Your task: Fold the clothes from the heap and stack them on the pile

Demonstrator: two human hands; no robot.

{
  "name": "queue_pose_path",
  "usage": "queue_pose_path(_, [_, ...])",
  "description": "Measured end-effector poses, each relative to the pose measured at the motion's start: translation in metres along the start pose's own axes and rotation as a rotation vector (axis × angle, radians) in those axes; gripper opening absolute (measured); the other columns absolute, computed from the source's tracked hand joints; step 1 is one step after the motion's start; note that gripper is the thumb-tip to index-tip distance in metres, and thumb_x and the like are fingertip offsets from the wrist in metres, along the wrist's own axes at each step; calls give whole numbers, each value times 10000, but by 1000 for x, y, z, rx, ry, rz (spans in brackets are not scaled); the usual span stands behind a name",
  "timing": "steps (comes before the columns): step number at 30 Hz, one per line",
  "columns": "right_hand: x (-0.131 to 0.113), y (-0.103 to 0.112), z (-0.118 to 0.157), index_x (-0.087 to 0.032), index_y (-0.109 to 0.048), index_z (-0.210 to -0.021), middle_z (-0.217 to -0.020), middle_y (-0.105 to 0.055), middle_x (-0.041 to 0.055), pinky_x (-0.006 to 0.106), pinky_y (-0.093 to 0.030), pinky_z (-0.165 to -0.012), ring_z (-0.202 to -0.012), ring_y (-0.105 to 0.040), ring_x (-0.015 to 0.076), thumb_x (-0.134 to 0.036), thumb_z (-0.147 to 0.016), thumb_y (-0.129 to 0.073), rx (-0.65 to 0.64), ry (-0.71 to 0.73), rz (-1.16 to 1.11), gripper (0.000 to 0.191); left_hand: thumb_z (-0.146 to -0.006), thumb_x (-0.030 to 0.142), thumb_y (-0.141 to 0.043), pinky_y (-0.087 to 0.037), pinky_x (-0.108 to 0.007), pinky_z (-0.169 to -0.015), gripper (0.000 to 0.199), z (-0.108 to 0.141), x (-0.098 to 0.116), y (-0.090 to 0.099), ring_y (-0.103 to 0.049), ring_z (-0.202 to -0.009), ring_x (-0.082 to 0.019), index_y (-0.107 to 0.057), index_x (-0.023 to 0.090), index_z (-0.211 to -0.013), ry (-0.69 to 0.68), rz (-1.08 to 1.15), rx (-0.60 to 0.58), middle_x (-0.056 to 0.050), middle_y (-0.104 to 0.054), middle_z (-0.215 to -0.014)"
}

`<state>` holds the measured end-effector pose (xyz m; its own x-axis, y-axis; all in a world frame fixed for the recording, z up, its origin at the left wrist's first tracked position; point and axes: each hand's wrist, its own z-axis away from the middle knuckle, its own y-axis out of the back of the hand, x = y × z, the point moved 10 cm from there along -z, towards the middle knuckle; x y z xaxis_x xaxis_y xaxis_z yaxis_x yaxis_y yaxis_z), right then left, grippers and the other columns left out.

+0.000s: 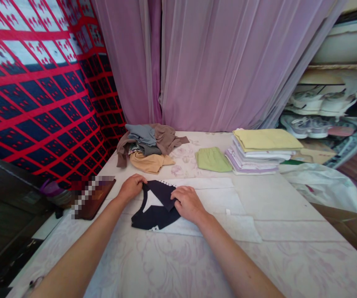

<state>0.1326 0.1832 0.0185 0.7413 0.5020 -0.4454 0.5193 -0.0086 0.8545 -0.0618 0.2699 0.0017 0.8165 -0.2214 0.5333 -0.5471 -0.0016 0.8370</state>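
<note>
A small black and white garment point(156, 219) lies on the floral-covered table, its black upper part partly folded over. My left hand point(132, 185) pinches its far left edge near the neckline. On the right side of the black part, my right hand point(188, 201) grips the cloth with bent fingers. White fabric point(218, 200) spreads flat to the right of the black part, and a small tag shows on it. Whether this white fabric is all one piece with the black part I cannot tell.
Behind my hands sits a heap of crumpled clothes point(153, 142). Folded green cloth point(214, 159) lies near a folded stack topped with yellow point(265, 140). A brown flat object point(99, 198) is at the table's left edge. Shoes point(313, 124) stand on a rack at right.
</note>
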Motion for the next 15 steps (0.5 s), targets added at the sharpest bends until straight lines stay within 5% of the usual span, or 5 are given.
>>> queue_pose_path(3, [-1,2,4,-234,-671,-935,-1011,-698,25,342,-356,-937,-1003,-579,170,-30,-707,-494,4,18,-28,353,-730,120,-420,-422,-317,-923,329,2,19,3,-580,-988,-207,-695,227,-876,-63,-97,43,-36,-668,-985])
queue_pose_path(6, [9,10,9,-239,-672,-984,-1033,-704,16,332,-378,-941,-990,-602,161,-15,-690,-467,65,4,-49,422,-833,205,-389,-357,-333,-1033,391,8,52,-17,-522,-1163,-208,-643,201,-1129,-213,-95,-23,-62,-627,-1214])
queue_pose_path(11, [61,36,21,-235,-685,-983,-1022,-710,19,324,-430,-915,-985,-619,168,-57,-738,-432,132,-152,10,394,-906,460,-377,-150,-464,-1131,537,26,75,-68,-252,-1394,-265,-434,223,-1385,-298,-146,-271,-77,-369,-1485])
queue_pose_path(15, [106,61,35,-210,-681,-1046,-1121,-678,54,345,-413,-952,-1073,-584,194,-124,-796,-450,149,-305,182,351,-911,474,-376,-69,-530,-1122,564,32,75,-74,-144,-1422,-298,-374,241,-1424,-301,-223,-326,-95,-256,-1532])
